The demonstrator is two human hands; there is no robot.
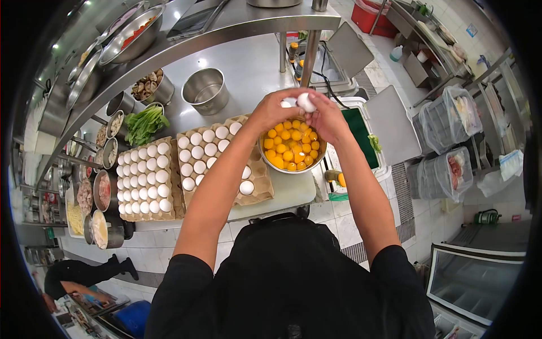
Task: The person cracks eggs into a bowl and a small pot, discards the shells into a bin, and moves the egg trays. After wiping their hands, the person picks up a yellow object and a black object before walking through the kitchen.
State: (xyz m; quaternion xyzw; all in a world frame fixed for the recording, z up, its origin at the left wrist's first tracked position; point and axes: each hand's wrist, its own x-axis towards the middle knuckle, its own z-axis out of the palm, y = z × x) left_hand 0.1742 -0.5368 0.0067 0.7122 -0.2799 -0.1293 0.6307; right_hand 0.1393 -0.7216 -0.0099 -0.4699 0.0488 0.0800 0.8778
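Over a metal bowl (pixel 293 170) full of cracked eggs with many whole yolks (pixel 289 148), my two hands are close together. My right hand (pixel 328 116) is closed on a white egg (pixel 306 102). Fingers of my left hand (pixel 270 112) curl around another white egg or piece of shell (pixel 286 104); most of it is hidden. Left of the bowl lies a cardboard egg tray (pixel 261 179) with several white eggs and bare hollows, partly behind my left forearm. Farther left, a second egg tray (pixel 176 186) is filled with white eggs.
Behind the trays stand an empty metal pot (pixel 205 91), leafy greens (pixel 145 124) and containers of ingredients. A steel shelf (pixel 243 27) crosses above the counter. Right of the bowl is an open-lidded bin (pixel 389 127). Another person (pixel 84 277) is at lower left.
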